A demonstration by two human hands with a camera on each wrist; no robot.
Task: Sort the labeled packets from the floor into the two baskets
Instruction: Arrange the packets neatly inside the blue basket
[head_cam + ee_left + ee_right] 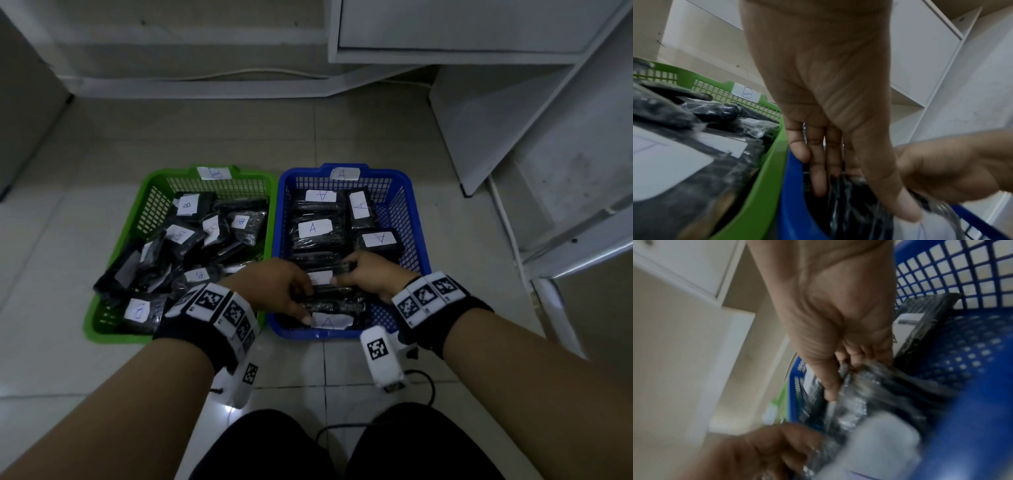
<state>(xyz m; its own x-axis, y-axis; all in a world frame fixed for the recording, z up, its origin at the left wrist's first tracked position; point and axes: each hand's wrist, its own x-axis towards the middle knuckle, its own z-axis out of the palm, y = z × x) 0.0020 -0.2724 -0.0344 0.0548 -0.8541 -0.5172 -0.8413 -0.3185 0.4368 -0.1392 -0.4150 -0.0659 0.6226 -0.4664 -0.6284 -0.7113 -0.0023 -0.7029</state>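
Two mesh baskets stand side by side on the tiled floor. The green basket (pixel 152 210), tagged B, holds several black packets with B labels. To its right is the blue basket (pixel 400 212), tagged A, with several A-labelled packets. Both hands reach into the blue basket's near end and hold one black wrapped packet (pixel 320 277) with a white label. My left hand (pixel 305 301) grips its left end, thumb in front and fingers behind (pixel 859 199). At the right end, my right hand (pixel 342 274) pinches it with curled fingers (pixel 844 378). The hands hide its letter.
White shelving (pixel 479 31) runs along the back, and a leaning white panel (pixel 496 120) stands at the right. A white cable (pixel 507 219) runs down the floor beside it. My knees (pixel 342 448) and a black cord (pixel 424 380) are just below the baskets.
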